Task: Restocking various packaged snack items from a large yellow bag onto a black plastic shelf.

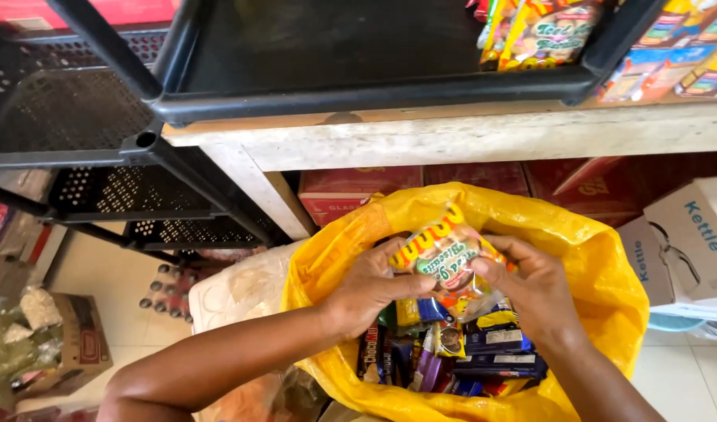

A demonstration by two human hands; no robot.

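Yellow, thin plastic bag (601,273) gaping open at the middle of the view, mouth upward, stuffed with wrapped sweets and biscuit packs (483,352) in blue, purple and brown. Held just above that mouth: a crinkly snack packet in orange, yellow and green (444,254), tilted, pinched from both sides. Left hand (370,289) at nine o'clock of the packet, grip closed on its left edge, thumb across the front. Right hand (534,285) at three o'clock, grip closed on the right edge, fingers curled over the top corner. Both forearms entering from six o'clock, crossing the bag's near rim.

At twelve o'clock, a pale wooden shelf board (468,137) carrying a black plastic tray (358,94), with colourful snack packs (546,31) at its one o'clock end. Under the board, red cardboard cartons (351,187) just behind the bag. At three o'clock, a white cardboard box with blue print (694,234), near the bag. At ten o'clock, black perforated plastic racks (101,187). At eight o'clock, on the pale tiled floor (101,273), a brown carton with clear bags of goods (54,336).
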